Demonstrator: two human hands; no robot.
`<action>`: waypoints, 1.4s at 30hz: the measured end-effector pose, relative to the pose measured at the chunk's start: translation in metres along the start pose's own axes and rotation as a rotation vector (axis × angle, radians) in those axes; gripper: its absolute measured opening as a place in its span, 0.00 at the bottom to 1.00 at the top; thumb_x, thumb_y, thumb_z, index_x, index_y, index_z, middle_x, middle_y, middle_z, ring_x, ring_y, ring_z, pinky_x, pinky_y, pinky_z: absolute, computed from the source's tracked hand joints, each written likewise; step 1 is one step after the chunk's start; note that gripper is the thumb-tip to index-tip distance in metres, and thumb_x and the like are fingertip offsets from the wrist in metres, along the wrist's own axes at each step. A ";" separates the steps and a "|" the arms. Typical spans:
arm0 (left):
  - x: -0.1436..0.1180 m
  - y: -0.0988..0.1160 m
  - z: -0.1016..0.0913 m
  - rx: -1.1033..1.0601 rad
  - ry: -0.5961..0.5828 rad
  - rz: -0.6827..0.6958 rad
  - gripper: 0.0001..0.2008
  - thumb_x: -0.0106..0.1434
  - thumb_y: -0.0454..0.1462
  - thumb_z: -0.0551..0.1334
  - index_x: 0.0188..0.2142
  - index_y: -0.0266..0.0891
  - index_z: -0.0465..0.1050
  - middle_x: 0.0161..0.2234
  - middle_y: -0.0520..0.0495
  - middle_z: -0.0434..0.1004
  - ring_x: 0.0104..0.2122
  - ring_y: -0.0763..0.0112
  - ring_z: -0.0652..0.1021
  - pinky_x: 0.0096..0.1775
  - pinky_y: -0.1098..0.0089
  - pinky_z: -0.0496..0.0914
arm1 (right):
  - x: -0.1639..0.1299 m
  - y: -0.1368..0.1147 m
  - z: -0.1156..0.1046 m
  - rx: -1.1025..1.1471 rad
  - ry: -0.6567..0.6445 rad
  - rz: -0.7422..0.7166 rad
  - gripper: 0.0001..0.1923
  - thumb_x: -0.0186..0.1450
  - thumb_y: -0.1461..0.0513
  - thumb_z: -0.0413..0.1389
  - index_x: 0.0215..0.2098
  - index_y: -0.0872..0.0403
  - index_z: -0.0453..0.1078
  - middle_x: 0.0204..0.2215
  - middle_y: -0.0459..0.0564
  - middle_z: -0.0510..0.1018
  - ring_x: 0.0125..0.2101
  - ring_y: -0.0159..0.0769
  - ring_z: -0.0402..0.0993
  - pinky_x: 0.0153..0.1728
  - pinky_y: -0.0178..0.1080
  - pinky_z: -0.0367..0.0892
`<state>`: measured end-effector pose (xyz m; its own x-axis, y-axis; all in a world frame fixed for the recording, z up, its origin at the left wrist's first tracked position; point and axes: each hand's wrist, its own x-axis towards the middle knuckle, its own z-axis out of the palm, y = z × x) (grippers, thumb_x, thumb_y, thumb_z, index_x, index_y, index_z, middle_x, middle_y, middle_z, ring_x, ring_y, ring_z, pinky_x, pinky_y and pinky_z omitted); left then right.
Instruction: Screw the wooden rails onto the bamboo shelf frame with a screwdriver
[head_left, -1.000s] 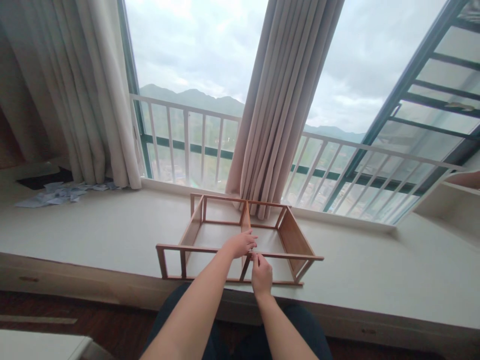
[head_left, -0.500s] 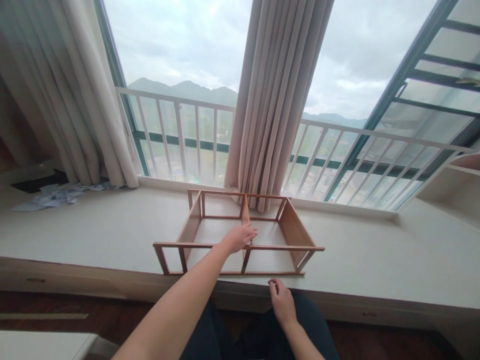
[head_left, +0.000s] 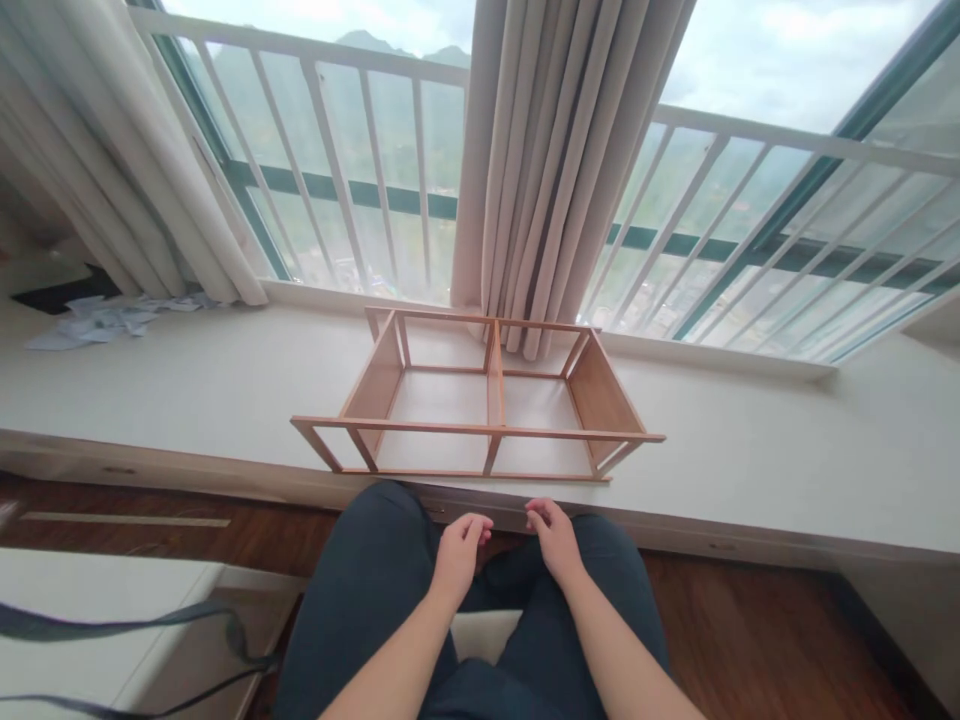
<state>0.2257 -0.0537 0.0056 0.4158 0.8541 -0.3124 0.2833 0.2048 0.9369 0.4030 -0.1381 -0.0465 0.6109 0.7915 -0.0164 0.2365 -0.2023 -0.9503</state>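
Observation:
A wooden shelf frame (head_left: pixel 420 429) with thin brown bars lies on its side on the white window ledge (head_left: pixel 225 385). Two end panels and a middle board (head_left: pixel 495 385) divide it into sections. Just in front of the ledge, my left hand (head_left: pixel 459 552) hovers over my lap with fingers curled in and nothing visible in them. My right hand (head_left: pixel 555 538) is beside it, a small gap apart, also loosely closed with no object showing. Neither hand touches the frame.
Crumpled white papers (head_left: pixel 101 318) and a black item lie at the ledge's left end. A beige curtain (head_left: pixel 555 170) hangs behind the frame, before the railing (head_left: pixel 315 110) and windows. At lower left stands a white surface (head_left: pixel 90 590) with dark straps (head_left: pixel 112 625) across it.
My left hand has left the frame's middle board and come back to my lap beside my right hand. The view has tilted down, and the frame stays put on the ledge.

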 end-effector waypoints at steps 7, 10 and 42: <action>0.012 -0.034 0.032 -0.138 -0.466 -0.206 0.28 0.58 0.59 0.60 0.34 0.35 0.78 0.25 0.48 0.75 0.21 0.75 0.70 0.24 0.74 0.57 | -0.015 -0.019 0.003 0.162 -0.110 0.026 0.18 0.61 0.51 0.60 0.39 0.56 0.76 0.31 0.54 0.82 0.34 0.46 0.79 0.42 0.45 0.71; 0.010 -0.034 0.031 -0.253 -0.431 -0.267 0.30 0.56 0.61 0.62 0.37 0.35 0.79 0.30 0.46 0.77 0.23 0.75 0.71 0.24 0.75 0.57 | -0.024 -0.029 0.005 0.125 -0.128 -0.045 0.13 0.62 0.53 0.60 0.36 0.56 0.76 0.32 0.53 0.82 0.36 0.45 0.79 0.42 0.43 0.71; 0.011 -0.014 0.013 -0.554 -0.429 -0.098 0.24 0.55 0.54 0.70 0.38 0.35 0.81 0.25 0.51 0.72 0.23 0.79 0.67 0.26 0.76 0.57 | -0.057 -0.075 0.015 -0.133 -0.120 -0.402 0.10 0.70 0.58 0.56 0.37 0.52 0.78 0.34 0.51 0.81 0.36 0.39 0.77 0.41 0.38 0.72</action>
<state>0.2370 -0.0537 -0.0130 0.7469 0.5789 -0.3272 -0.0972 0.5818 0.8075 0.3391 -0.1597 0.0207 0.3600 0.8824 0.3030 0.5372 0.0695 -0.8406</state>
